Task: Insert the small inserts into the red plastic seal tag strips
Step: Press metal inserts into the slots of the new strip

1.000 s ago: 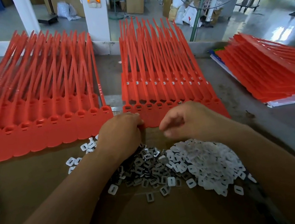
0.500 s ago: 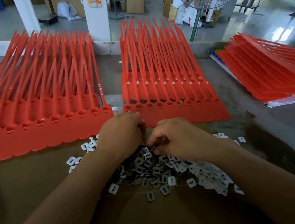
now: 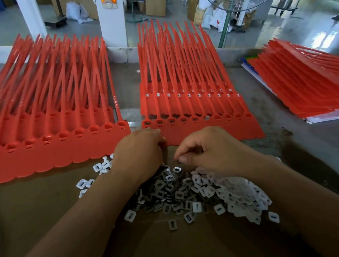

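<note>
Head view, the only one supplied: both hands work at the near edge of the middle sheet of red seal tag strips (image 3: pixel 193 102), over a heap of small inserts (image 3: pixel 208 191) lying loose on brown cardboard (image 3: pixel 162 253). The left hand (image 3: pixel 139 153) is curled, knuckles up, against the sheet's lower edge; whether it holds anything cannot be told. The right hand (image 3: pixel 210 150) has thumb and forefinger drawn together just above the heap, apparently pinching, though no insert is visible between them. On the middle sheet the sockets toward the left carry inserts; those toward the right look empty. A second sheet (image 3: pixel 41 131) lies to the left, its sockets seemingly unfilled, and a stack of further sheets (image 3: pixel 313 81) sits well apart at the right. Judgement: the step is picking one insert. Take a single piece, orient it to the socket, steady the sheet with the left hand and press it fully home.
</note>
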The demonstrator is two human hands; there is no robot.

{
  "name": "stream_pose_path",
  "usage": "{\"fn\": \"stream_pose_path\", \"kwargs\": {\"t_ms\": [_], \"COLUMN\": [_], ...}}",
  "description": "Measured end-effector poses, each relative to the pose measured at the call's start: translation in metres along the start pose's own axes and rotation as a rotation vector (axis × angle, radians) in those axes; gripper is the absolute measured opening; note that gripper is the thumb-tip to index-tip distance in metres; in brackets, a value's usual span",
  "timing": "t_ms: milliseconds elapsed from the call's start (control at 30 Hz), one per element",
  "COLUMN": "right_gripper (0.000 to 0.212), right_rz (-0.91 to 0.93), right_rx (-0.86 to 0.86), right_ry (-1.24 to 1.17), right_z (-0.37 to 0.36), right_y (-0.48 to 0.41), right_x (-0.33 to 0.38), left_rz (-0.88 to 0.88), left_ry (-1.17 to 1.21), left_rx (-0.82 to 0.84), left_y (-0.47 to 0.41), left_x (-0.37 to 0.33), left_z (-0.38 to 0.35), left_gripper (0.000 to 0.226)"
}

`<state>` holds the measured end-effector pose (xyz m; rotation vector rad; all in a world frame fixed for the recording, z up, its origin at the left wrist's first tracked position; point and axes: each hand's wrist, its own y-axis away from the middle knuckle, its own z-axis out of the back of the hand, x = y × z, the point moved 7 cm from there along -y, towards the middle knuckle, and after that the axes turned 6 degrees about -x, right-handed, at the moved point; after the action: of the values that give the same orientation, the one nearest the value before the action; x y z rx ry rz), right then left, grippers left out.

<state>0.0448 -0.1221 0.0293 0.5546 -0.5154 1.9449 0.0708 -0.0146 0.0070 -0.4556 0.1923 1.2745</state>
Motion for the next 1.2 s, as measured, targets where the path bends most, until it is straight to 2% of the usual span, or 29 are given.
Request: {"fn": "stream_pose_path", "kwargs": {"t_ms": [133, 267, 467, 967, 1100, 1200], "right_gripper": [0.014, 0.016, 0.019, 0.025, 0.022, 0.013], "right_rz": [-0.058, -0.212, -0.329, -0.254, -0.247, -0.204], "right_rx": [-0.103, -0.272, -0.447, -0.320, -0.296, -0.286], "right_ry": [-0.017, -0.101, -0.032, -0.116, -0.059, 0.046], "right_z": [0.023, 0.052, 0.071, 0.047, 0.044, 0.044], "right_y": [-0.003, -0.005, -0.008, -0.024, -0.023, -0.023], "right_x": [-0.015, -0.052, -0.094, -0.101, -0.099, -0.095], "left_rz": [0.005, 0.006, 0.006, 0.006, 0.005, 0.005], "left_ry": [-0.006, -0.016, -0.007, 0.005, -0.001, 0.001], "left_rx": [0.001, 0.006, -0.003, -0.008, 0.002, -0.001], "left_y": [0.000, -0.001, -0.001, -0.002, -0.002, -0.002], "left_x": [0.000, 0.001, 0.001, 0.003, 0.004, 0.005], "left_z": [0.000, 0.000, -0.001, -0.001, -0.002, -0.002], "left_gripper": [0.036, 0.036, 0.037, 0.041, 0.042, 0.042]}}
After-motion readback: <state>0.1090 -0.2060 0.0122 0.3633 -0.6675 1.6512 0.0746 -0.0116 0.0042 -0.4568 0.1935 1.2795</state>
